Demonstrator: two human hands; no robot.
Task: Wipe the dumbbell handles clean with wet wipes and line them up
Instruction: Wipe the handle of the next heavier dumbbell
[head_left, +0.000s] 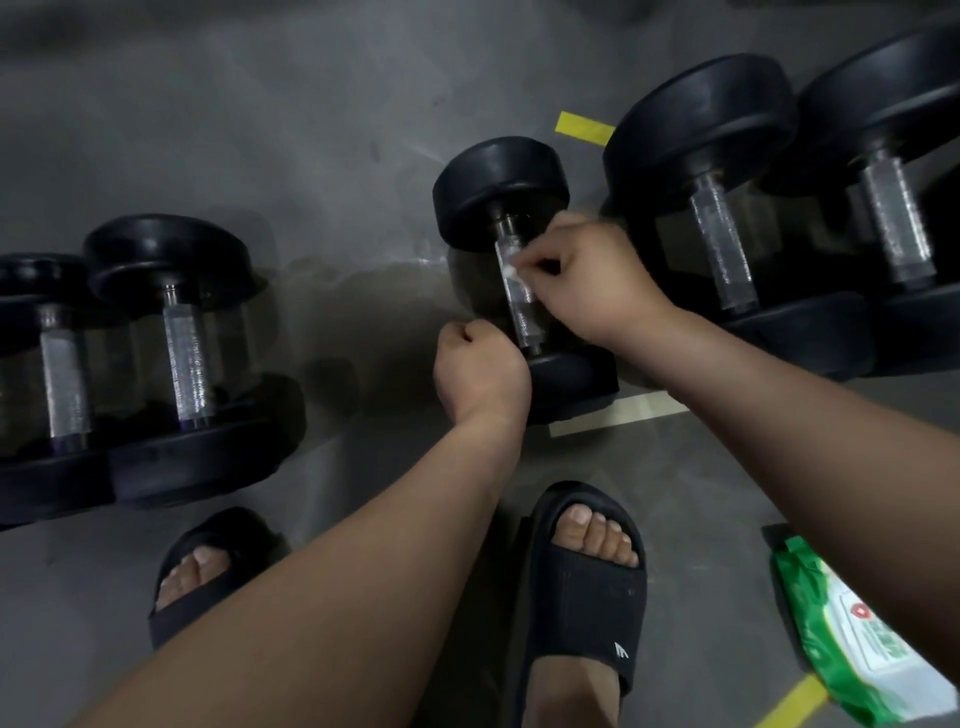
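right hand (587, 275) pinches wipe (511, 267) on handle (523, 314) | left hand (478, 369) fisted, seemingly empty

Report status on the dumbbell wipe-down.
Right hand pinches wipe on middle dumbbell's handle. Left hand curled by near head, grip unclear. Nothing blocking.

Dim, soft-shadowed view with wide-angle edge bending and slight blur.

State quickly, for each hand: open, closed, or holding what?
Left hand: fingers curled beside the middle dumbbell; whether it grips anything cannot be told.
Right hand: pinches a wet wipe against that dumbbell's handle.
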